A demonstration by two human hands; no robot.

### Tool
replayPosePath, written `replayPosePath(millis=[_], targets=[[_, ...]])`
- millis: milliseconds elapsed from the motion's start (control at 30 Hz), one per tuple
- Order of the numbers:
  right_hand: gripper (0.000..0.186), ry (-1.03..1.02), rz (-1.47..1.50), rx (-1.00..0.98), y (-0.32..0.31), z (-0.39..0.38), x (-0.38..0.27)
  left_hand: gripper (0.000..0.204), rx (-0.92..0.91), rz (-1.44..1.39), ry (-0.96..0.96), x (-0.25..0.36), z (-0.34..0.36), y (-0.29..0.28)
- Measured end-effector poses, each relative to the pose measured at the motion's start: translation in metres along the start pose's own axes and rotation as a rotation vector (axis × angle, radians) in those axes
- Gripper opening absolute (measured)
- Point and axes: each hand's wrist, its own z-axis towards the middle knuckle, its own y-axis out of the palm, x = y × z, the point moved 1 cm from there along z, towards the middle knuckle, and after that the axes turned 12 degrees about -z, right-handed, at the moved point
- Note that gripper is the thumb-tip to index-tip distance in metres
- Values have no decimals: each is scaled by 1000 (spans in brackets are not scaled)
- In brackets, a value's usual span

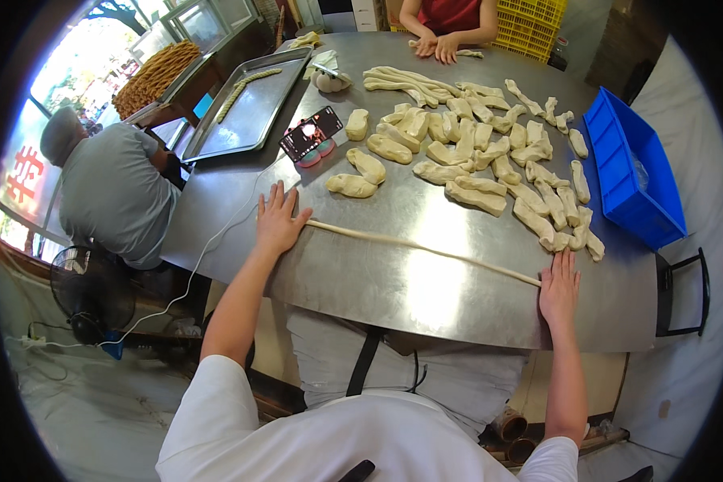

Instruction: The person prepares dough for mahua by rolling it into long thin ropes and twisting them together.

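Note:
A long thin dough rope [414, 243] stretches across the near part of the steel table [353, 281], sloping down to the right. My left hand [279, 222] lies flat at its left end, fingers stretched and spread. At the right end, my right hand [560, 291] rests flat with fingers extended, its palm against the rope's tip. Beyond the rope lie several pale dough pieces [474, 153], mostly short thick strips, some touching or overlapping. A pair of plump dough pieces [367, 165] sits nearest my left hand.
A propped phone [312, 135] trails a white cable [217, 234] off the left edge. Behind it, a metal tray [271, 120] holds a twisted dough strand [237, 92]. A blue crate [618, 169] stands right. Another person's hands [438, 48] work dough opposite; a person in grey [112, 185] sits left.

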Motion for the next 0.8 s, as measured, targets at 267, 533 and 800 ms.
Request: replayPosePath(millis=[267,533,800], targets=[[65,77,-60,-136,-7,-28,16,74,-33,116,-82,-45,-9,-4],[63,-28,-77,-231,-6,-56,30,78,-67,34,-33,-43,-14,-10],[54,-70,-82,-47,-6,-79,19,56,-20,-56,30,-17,-70,-22]])
